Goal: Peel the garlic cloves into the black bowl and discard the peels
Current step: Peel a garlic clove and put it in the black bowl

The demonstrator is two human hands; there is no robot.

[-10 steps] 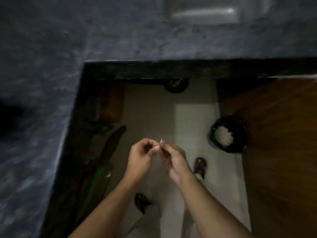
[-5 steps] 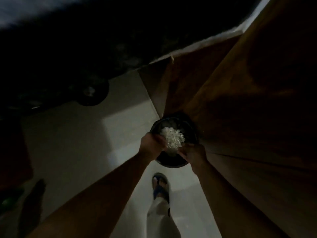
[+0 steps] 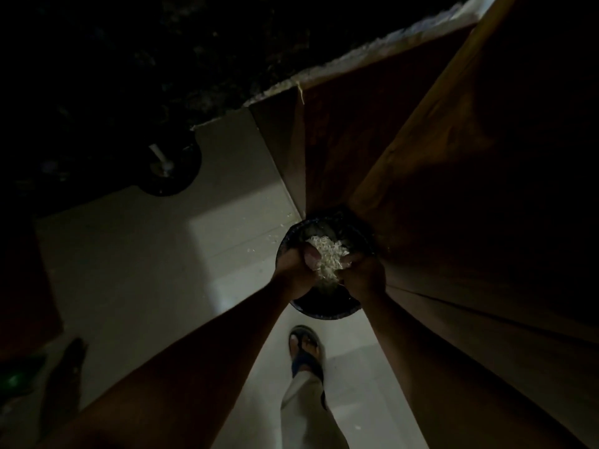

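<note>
Pale floor tile (image 3: 136, 254), nearest item: sandalled foot (image 3: 306, 346) w/ trouser leg, planted just short of the bin.

Left hand (image 3: 291, 270): fingers curled, thumb visible, at near-left edge of the peel heap. Looks to be gripping peels or pressing them down; can't tell which, too dim.

Right hand (image 3: 364, 275): fingers curled at near-right edge of same heap. Grip likewise unclear.

Garlic peels (image 3: 327, 254): whitish papery heap, piled inside round black bin (image 3: 324, 311) on floor, hard against wooden cabinet (image 3: 421, 157). Peeled cloves and black bowl: not in view.

Loose flakes (image 3: 272, 234): scattered on tile left of bin, so some spill already.

Dark round object w/ white stub (image 3: 168, 170), further back under counter edge (image 3: 324, 69); identity unclear.

Risks, judged:
- Peels are featherlight; quick release or hand withdrawal likely wafts more onto tile.
- Flakes may cling to fingers and get carried off.
- Heap sits high; pushing hard could tip peels over rim.
- Low light: stray flakes easy to miss.
- Foot near bin; a step fwd could knock it.
</note>
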